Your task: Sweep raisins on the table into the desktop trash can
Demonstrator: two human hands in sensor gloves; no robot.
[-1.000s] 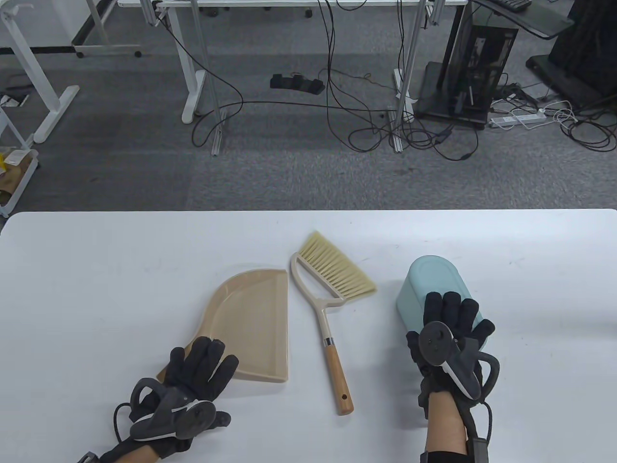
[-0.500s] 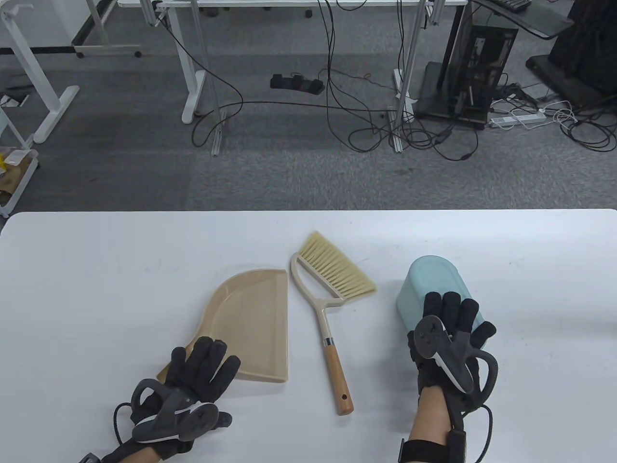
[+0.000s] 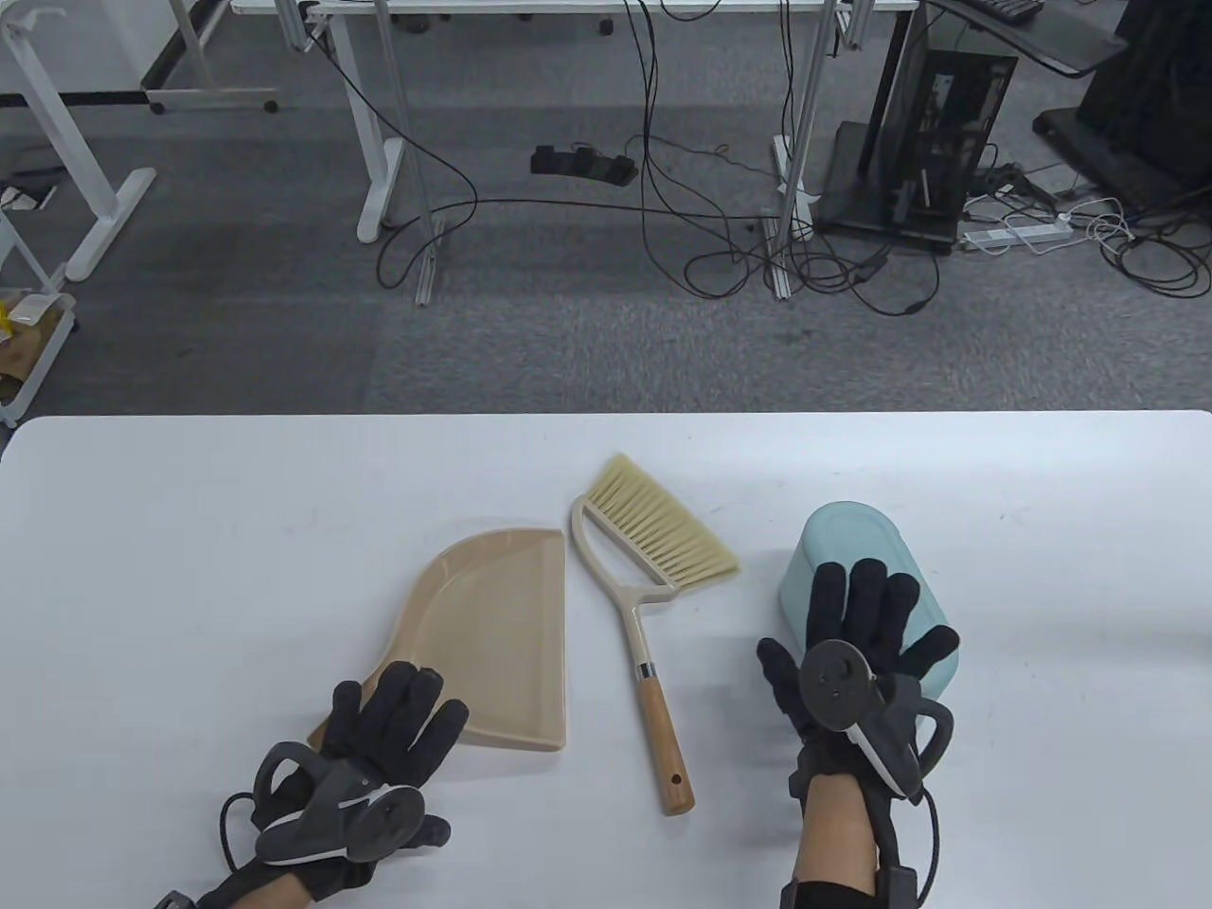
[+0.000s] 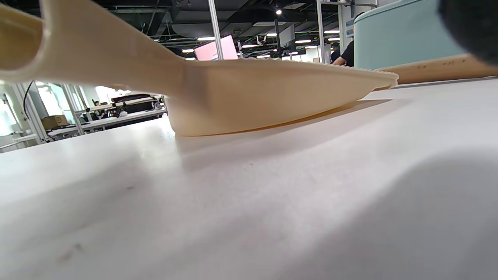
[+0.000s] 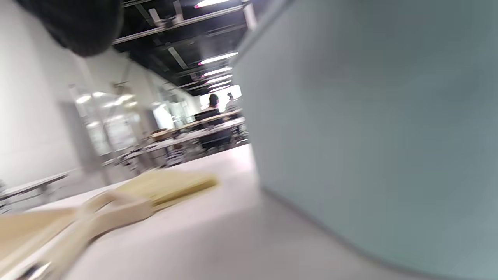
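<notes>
A mint-green desktop trash can (image 3: 852, 535) stands on the white table (image 3: 189, 530) at the right. My right hand (image 3: 857, 615) lies on its near top with fingers spread and thumb out to the left. A beige dustpan (image 3: 497, 625) lies left of centre. My left hand (image 3: 402, 705) rests flat and open on its handle end. A brush (image 3: 649, 559) with a wooden handle lies between dustpan and can. I see no raisins. The left wrist view shows the dustpan (image 4: 253, 93) and the can (image 4: 400, 39). The blurred right wrist view shows the can's wall (image 5: 369, 136) and the brush (image 5: 167, 186).
The table's far edge (image 3: 606, 414) runs across the middle of the table view. Beyond it are grey carpet, desk legs (image 3: 379, 180) and cables on the floor.
My right hand has shifted a little left on the trash can and spread its fingers, thumb now out to the side. My left hand, the dustpan and the brush have not moved.
</notes>
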